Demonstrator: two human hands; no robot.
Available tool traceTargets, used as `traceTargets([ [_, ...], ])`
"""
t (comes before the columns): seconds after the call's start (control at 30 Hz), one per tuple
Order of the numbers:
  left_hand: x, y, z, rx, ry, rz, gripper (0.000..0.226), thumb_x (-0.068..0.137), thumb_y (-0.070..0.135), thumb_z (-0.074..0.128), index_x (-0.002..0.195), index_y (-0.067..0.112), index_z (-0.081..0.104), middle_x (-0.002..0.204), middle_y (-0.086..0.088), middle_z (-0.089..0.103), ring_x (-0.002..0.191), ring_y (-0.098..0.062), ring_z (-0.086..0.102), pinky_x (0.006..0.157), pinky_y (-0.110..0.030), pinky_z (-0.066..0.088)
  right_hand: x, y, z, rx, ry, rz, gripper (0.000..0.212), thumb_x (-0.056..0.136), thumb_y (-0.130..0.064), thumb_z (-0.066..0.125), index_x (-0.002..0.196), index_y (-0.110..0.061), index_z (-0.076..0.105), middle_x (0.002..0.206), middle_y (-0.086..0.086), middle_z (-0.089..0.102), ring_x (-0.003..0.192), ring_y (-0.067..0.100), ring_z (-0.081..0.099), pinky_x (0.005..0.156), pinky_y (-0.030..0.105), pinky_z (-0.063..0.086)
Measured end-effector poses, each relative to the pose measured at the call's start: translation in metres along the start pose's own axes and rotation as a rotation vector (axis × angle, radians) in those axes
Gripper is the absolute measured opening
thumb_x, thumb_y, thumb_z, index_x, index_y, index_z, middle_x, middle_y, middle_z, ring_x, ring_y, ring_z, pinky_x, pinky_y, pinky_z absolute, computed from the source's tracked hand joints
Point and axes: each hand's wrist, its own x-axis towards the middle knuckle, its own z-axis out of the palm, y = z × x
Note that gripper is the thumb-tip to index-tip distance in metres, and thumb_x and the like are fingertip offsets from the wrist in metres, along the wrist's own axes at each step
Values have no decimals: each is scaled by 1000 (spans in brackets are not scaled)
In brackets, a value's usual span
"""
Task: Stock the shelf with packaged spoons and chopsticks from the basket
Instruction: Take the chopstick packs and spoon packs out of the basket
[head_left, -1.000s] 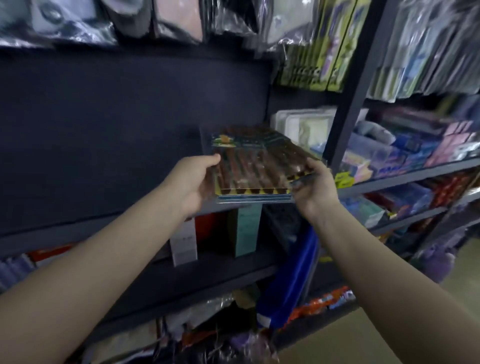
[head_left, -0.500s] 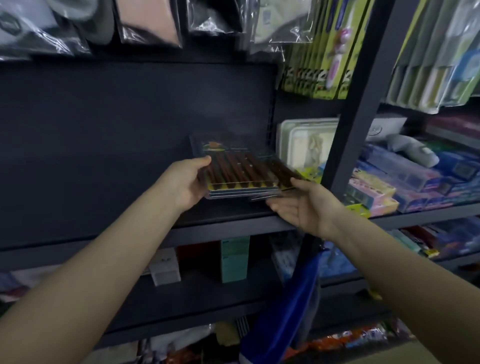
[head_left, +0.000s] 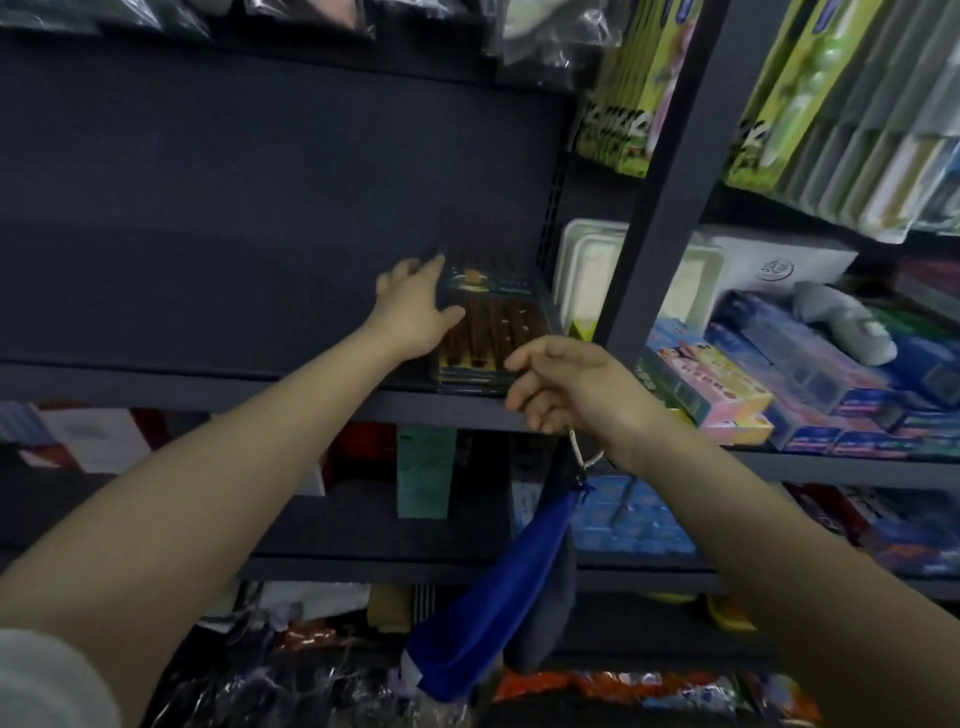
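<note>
- Left hand (head_left: 415, 312) lies flat with fingers spread against the left edge of the chopstick packs (head_left: 488, 332), gripping nothing
- Right hand (head_left: 566, 387) hangs loose and half curled just in front of the packs, apart from them
- Those packs sit stacked at the right end of the dark shelf (head_left: 208, 379), their near corner hidden by the right hand; the print is too blurred to read
- White tray (head_left: 587, 270) stands behind the upright post (head_left: 670, 171)
- Blue cloth (head_left: 498, 613) hangs below on a cord
</note>
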Motion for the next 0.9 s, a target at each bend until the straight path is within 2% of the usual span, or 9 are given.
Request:
traceTargets([
  [0.07,-12,-10,-14,13,-5,97,57,92,28,49,143,17,26,140,-7,42,128,-19,39,103,-27,32,5,3,11,-42,-40,-29,28,101,-14,33,85,-14,56,60,1,63,41,7,52,42,16,41],
  [0.13,-35,-29,-32,6,68,164,50,92,24,48,139,17,33,118,2,56,111,-11,51,90,-20,36,11,8,27,-89,-108,-54,26,100,-12,36,84,-15,56,61,1,63,43,7,51,44,17,41],
  [0.27,-111,-91,-69,265,286,312,53,89,13,50,138,14,32,102,2,55,92,-14,51,75,-27,40,33,25,81,-268,-318,-97,28,99,-13,40,79,-19,59,67,2,63,48,7,53,48,16,40],
  [0.4,-198,-173,-111,515,236,143,51,83,31,37,130,14,43,105,-10,62,93,-28,60,74,-33,50,47,47,178,-341,-553,-19,26,99,-16,41,82,-19,61,71,-2,65,54,6,56,54,16,44],
  [0.53,-289,-245,-169,627,233,-75,51,82,33,36,125,9,50,105,-12,61,93,-32,62,72,-31,49,37,66,300,-428,-791,-19,20,98,-14,42,87,-13,59,71,0,62,51,5,53,49,12,41],
  [0.67,-390,-314,-240,822,181,-263,42,84,24,42,120,9,56,101,-13,65,80,-32,66,51,-28,49,13,78,432,-488,-1022,-3,24,98,-18,44,80,-22,59,73,-3,63,58,8,55,55,17,43],
  [0.77,-455,-365,-299,835,88,-361,47,80,29,35,120,13,54,106,-13,65,80,-32,66,51,-31,52,-9,83,535,-479,-1074,24,24,98,-18,44,80,-22,59,73,-4,64,59,9,56,55,18,44],
  [0.87,-500,-397,-357,830,41,-405,36,76,18,53,112,13,59,96,-11,67,70,-31,66,45,-26,45,-26,98,630,-544,-1058,25,26,97,-16,45,75,-20,57,72,0,62,52,6,55,48,17,41],
  [0.9,-510,-409,-374,816,54,-405,35,78,20,49,110,12,59,96,-12,66,70,-31,65,47,-26,44,-29,106,657,-574,-1049,49,25,97,-16,45,75,-17,57,72,1,61,49,4,55,48,18,40],
])
